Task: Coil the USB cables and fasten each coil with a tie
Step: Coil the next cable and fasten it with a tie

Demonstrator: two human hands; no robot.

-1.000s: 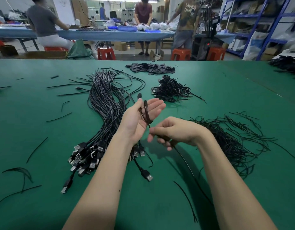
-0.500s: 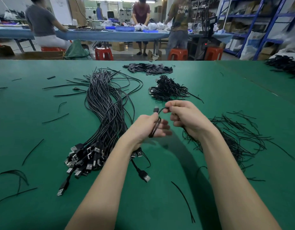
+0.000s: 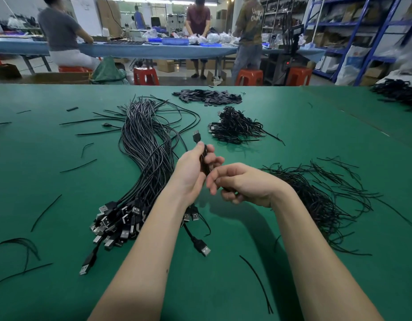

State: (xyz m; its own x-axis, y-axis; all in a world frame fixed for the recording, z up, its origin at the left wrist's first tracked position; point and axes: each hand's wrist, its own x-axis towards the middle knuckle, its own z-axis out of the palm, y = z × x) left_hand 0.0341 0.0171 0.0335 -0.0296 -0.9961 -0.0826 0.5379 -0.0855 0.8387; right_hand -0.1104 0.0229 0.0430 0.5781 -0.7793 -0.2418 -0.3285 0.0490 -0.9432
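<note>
Gripping coiled cable (image 3: 204, 161); tie hidden.

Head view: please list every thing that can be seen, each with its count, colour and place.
coiled cable: one, black, held above the table, plug pointing up
loose cable bundle: many, black, table left of centre
finished coils: one pile, black, far centre
ties: one heap, black, table right
small flat pieces: one pile, black, far edge
table: one, green
stools: several, red, floor behind
left hand: grip round the coil
right hand: grip on the coil's lower end
</note>
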